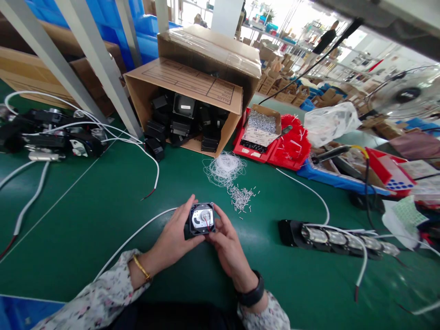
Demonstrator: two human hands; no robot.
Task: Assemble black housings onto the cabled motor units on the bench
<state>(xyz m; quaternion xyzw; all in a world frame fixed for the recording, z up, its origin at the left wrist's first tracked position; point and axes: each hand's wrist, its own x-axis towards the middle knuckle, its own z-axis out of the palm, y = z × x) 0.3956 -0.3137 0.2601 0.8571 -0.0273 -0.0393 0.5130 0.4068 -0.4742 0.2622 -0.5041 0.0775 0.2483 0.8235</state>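
Head view — black square housing (202, 219), silver-faced

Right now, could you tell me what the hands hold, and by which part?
A small black square unit: the left hand grips its left side, the right hand its lower right edge.

- Black square housing (202, 219): small, boxy, with its open face turned up toward the camera and slightly tilted.
- Inside is a round white-and-silver plate with a small metal centre, and a thin red wire crosses it.
- It sits near centre, just above the green mat, gripped on its sides by the left hand (172, 238) and right hand (227, 245).
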